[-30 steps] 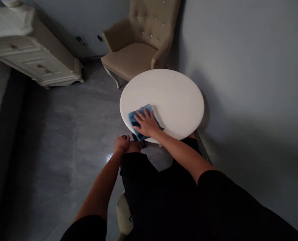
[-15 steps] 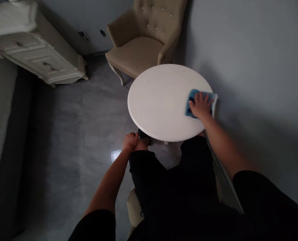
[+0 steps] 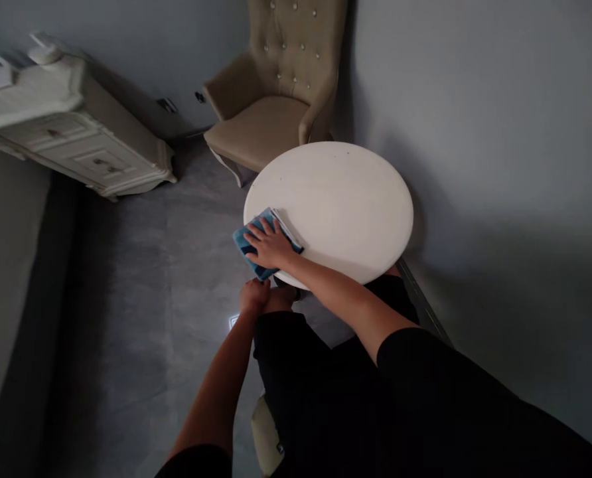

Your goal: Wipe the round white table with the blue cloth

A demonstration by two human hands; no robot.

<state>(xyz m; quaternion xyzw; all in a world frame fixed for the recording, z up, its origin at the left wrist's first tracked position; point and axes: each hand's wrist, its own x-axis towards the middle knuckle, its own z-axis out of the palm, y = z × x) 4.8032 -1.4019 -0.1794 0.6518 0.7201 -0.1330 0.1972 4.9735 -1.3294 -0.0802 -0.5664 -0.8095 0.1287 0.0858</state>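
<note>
Tag (image 3: 280,449) by seat (image 3: 263,431): unreadable | folded blue cloth (image 3: 242,243): over near-left rim of round desk (image 3: 340,206), white edge facing far right, long axis unclear | right hand (image 3: 270,249): spread flat atop | left hand (image 3: 255,296): clenched at knee (image 3: 279,303)

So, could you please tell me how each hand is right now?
Left hand: closed, by the knee; contents hidden.
Right hand: open, spread flat on the blue cloth.

In the last ½ sec, the person's R hand (image 3: 271,251) has gone from the R side of the white table (image 3: 346,206) to the L side, w/ the blue cloth (image 3: 241,240) under it. The cloth pokes past the rim more than 1 sec ago, its corner now right by the L hand (image 3: 255,296).
</note>
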